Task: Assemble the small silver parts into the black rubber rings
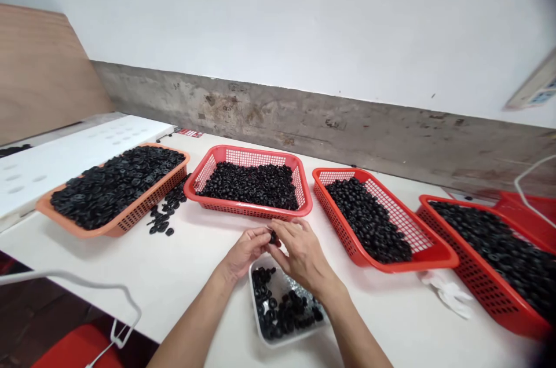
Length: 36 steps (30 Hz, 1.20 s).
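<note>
Both hands meet over the far rim of a clear plastic tub [271, 345], in front of the middle basket. Between the fingertips is a small black round part [273, 237], mostly covered by the fingers. My left hand [245, 252] pinches it from the left with thumb and forefinger. From the other side my right hand [302, 249] grips it, fingers bent over the top. Several black ring-like pieces [286, 313] lie in the tub, with small shiny silver bits partly under my right hand.
Red mesh baskets of small black parts stand at the middle [249, 210], right [417, 234] and far right [490, 281]. An orange basket [130, 220] of flat black pieces stands left, loose black discs [161, 220] beside it. Crumpled white tissue [449, 292] lies right; a white cable [87, 281] hangs lower left.
</note>
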Motion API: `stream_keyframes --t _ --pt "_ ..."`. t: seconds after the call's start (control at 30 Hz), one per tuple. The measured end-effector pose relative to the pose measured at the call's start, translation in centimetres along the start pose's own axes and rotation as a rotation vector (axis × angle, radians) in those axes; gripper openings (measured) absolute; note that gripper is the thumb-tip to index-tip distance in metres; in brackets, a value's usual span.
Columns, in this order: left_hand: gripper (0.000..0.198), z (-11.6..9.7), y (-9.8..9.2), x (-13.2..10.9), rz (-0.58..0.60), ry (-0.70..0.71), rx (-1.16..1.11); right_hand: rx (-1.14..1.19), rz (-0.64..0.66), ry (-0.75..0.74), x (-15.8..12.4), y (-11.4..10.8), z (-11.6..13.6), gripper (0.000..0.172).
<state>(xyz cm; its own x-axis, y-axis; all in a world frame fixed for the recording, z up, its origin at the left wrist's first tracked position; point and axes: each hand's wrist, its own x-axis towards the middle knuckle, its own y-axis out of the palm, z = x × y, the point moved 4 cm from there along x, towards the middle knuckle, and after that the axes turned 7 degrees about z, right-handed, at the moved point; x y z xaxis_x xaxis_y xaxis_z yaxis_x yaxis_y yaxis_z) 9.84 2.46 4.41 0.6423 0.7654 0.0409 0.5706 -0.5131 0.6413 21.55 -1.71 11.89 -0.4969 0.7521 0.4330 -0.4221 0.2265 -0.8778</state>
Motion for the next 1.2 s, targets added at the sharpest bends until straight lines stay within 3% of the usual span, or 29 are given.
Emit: stream_keyframes --t 0.23,0.4,0.6,0.93,1.2 --pt "0.031 -0.4 0.4 -0.2 -0.005 -0.019 0.051 0.040 -0.003 0.003 -0.1 -0.2 0.2 0.019" --pt "0.025 -0.4 -0.1 -0.1 -0.029 0.009 0.043 0.256 0.050 0.055 -0.5 -1.0 -0.5 0.037" --pt "0.020 -0.1 -0.7 0.0 -0.007 0.039 0.076 0.427 -0.008 0.107 -0.5 -0.9 -1.7 0.022" --pt "0.016 -0.4 -0.6 0.3 -0.045 0.056 0.243 0.128 -0.101 0.043 -0.4 -1.2 -0.9 0.018" --pt "0.017 -0.4 -0.6 0.2 -0.090 0.064 0.164 -0.001 -0.010 0.038 -0.3 -1.3 0.0 0.022"
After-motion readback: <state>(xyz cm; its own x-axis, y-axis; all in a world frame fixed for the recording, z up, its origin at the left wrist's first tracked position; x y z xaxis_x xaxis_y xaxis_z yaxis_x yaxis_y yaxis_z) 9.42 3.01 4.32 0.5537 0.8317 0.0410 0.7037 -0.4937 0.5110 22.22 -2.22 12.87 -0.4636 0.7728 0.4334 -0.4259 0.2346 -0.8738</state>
